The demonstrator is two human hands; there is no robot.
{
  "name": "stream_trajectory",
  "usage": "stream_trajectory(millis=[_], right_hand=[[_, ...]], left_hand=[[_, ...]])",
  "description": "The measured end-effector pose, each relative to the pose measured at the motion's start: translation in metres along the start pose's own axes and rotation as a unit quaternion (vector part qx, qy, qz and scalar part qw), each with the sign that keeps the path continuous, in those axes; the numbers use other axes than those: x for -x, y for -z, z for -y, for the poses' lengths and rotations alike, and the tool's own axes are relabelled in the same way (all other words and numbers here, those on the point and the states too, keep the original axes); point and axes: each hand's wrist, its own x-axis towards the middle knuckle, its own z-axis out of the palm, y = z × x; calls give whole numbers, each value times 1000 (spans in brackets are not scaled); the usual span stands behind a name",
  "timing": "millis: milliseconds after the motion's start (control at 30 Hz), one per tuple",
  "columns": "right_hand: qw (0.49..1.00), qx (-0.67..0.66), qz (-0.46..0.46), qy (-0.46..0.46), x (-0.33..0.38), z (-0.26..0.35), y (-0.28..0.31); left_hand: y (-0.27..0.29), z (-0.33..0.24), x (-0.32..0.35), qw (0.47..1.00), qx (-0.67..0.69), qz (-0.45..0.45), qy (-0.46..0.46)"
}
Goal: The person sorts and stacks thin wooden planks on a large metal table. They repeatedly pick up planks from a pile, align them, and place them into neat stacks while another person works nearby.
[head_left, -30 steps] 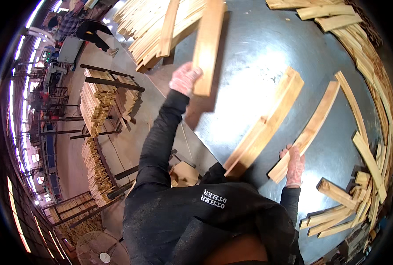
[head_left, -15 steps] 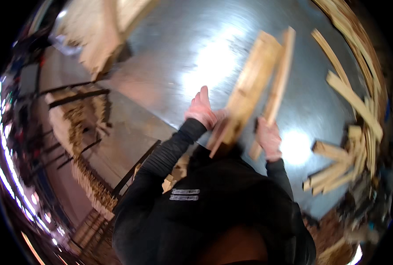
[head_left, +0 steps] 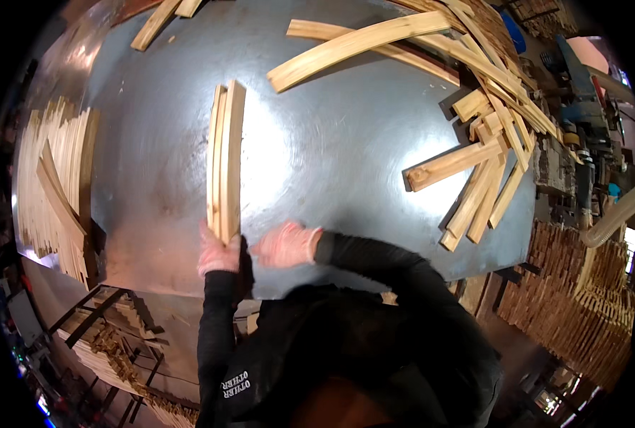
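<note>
Wooden slats (head_left: 224, 160), a few long pale strips stacked together on edge, stand on the grey metal table (head_left: 331, 164) left of centre in the frame, running from the near edge up toward the top. Going left to right, I first see a stack of cut slats (head_left: 49, 185) at the far left, lying beside the table's left edge. Next comes my left hand (head_left: 217, 255), in a pinkish glove, closed around the near end of the wooden slats and holding them upright on their edge. Just right of it, my right hand (head_left: 287, 245), gloved the same, lies flat with fingers spread toward the bundle's end; it grips nothing, and I cannot tell whether the fingertips touch the wood. Further right, two long boards (head_left: 364, 43) cross the upper middle of the table. At the right, a loose heap of short boards (head_left: 485, 167) fans out over the table's edge, well apart from both hands.
</note>
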Motion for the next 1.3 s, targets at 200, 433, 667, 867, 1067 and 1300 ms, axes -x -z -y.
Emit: stream_trajectory(millis=[200,433,667,867,1067,1300], right_hand=[[900,264,-324,-125,1,-272,135],[957,151,-184,-167,-55,-372,168],[959,99,-244,109,36,-268,148],[920,24,-147,-363,148,-472,172],[875,111,-115,-457,134,-438,124],[937,-190,-70,-284,115,-346,80]], left_hand=[[7,75,27,987,-129,-96,-19],[22,-3,12,917,-178,-295,-199],[-44,-211,-17,935,206,226,-181],[-57,-187,-22,464,711,528,34],[-69,-180,-13,359,784,502,66],[-27,-158,25,794,516,321,-12]])
